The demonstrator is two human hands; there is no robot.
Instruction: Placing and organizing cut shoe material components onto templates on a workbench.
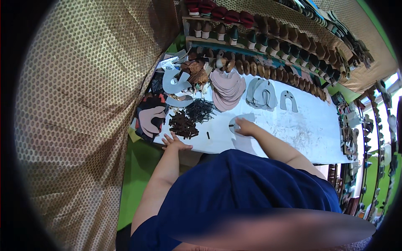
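My left hand [176, 143] rests open at the table's front edge, fingers spread, beside a heap of short dark brown strips [183, 125]. My right hand [246, 127] is over a pale grey curved shoe-upper piece [235, 134] lying flat. Its fingers are drawn together on the piece, and whatever is between them is hidden. One small dark strip [231, 125] lies on that piece, left of the fingertips. Another single dark strip [208, 135] lies on the white table between my hands. A tangle of thin black straps [199, 110] sits behind the brown heap.
Stacked pinkish uppers [227, 90], grey uppers [261, 93] and one grey U-shaped piece [288, 101] lie along the back of the white table [310, 129]. More grey cut pieces [175, 83] are at left. Shelves of shoes [268, 46] rise behind; a patterned curtain [83, 104] hangs left.
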